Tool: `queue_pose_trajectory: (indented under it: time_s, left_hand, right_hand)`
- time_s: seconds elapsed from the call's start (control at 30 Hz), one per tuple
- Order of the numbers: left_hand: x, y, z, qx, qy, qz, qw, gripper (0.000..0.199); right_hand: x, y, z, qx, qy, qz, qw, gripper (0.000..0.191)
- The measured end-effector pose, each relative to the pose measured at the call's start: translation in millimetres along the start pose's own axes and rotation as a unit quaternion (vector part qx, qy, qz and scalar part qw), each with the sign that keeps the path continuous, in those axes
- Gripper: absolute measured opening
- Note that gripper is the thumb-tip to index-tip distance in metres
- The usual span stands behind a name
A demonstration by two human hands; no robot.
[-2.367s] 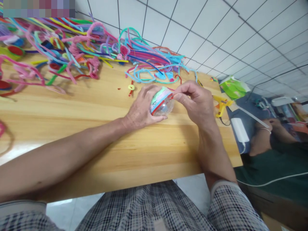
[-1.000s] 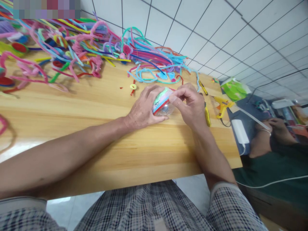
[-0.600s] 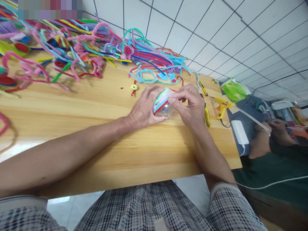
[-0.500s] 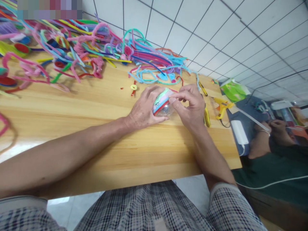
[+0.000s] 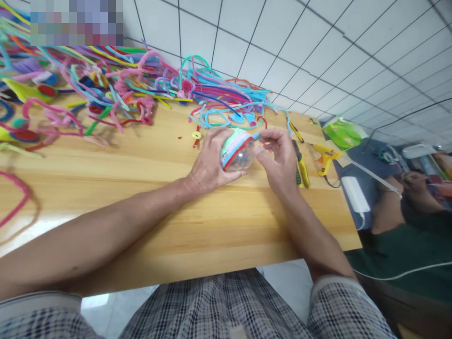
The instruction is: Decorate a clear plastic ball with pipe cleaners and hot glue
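Note:
A clear round ball (image 5: 240,153), banded with green, lilac, blue and red pipe cleaners, is held above the wooden table (image 5: 197,221). The fingers and thumb of my left hand (image 5: 211,162) wrap round its left side. Just right of the ball, my right hand (image 5: 280,157) has its thumb and forefinger bent together by a light blue pipe cleaner end (image 5: 257,136). Whether those fingertips grip that end is too small to tell. The ball's left part is hidden behind my left fingers.
Many coloured pipe cleaners (image 5: 212,94) lie along the table's back. Yellow-handled pliers (image 5: 302,172), a yellow cutter (image 5: 297,132) and a yellow glue gun (image 5: 326,157) are at the right. Another person's hands (image 5: 415,181) show at the far right.
My right fingers have moved off the ball's front to its upper right edge, uncovering more of the red band and clear side. The camera view has shifted slightly.

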State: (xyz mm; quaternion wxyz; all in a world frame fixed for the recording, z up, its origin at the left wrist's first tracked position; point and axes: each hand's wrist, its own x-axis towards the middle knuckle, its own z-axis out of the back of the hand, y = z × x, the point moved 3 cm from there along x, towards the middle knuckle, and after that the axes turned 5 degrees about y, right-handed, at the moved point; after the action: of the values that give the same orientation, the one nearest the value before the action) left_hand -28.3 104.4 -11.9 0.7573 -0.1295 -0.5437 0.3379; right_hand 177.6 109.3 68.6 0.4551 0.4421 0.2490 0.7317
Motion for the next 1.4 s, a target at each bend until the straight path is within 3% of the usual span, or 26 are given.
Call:
queue_pose_trajectory:
  time_s: [0.17, 0.33, 0.43, 0.63, 0.87, 1.0, 1.2, 1.4]
  left_hand:
    - [-1.9, 10.7, -3.4, 0.010, -0.008, -0.011, 1.000, 0.118]
    - [-3.3, 1.1, -3.4, 0.012, 0.003, -0.005, 1.000, 0.113]
    - [-2.4, -11.7, 0.2, -0.007, 0.041, -0.019, 0.999, 0.109]
    - [-3.8, -19.7, 6.4, -0.097, 0.074, 0.014, 0.992, 0.070]
    - [-8.0, -14.4, 3.1, -0.098, 0.063, 0.090, 0.989, 0.069]
    - [-7.7, -12.7, 3.4, -0.103, 0.052, 0.092, 0.989, 0.066]
    - [-7.6, -12.3, 4.8, -0.108, 0.049, 0.077, 0.990, 0.055]
    - [-7.7, -11.7, 5.3, -0.096, 0.055, 0.084, 0.990, 0.057]
  right_hand:
    - [-21.7, -11.3, -21.5, 0.109, 0.019, -0.099, 0.989, 0.063]
    - [-30.9, -12.1, -35.5, 0.173, -0.001, -0.118, 0.978, 0.064]
    - [-33.7, -14.6, -35.8, 0.165, -0.016, -0.114, 0.980, 0.063]
    - [-39.7, -13.7, -32.5, 0.118, -0.024, -0.044, 0.992, 0.057]
    - [-47.2, -9.8, -37.5, 0.056, -0.027, -0.002, 0.998, 0.057]
    - [-49.9, -12.7, -42.7, 0.050, -0.040, -0.008, 0.998, 0.072]
    - [-51.2, -13.0, -44.2, 0.058, -0.044, 0.008, 0.997, 0.069]
    - [-50.7, -11.5, -42.7, 0.065, -0.033, -0.012, 0.997, 0.071]
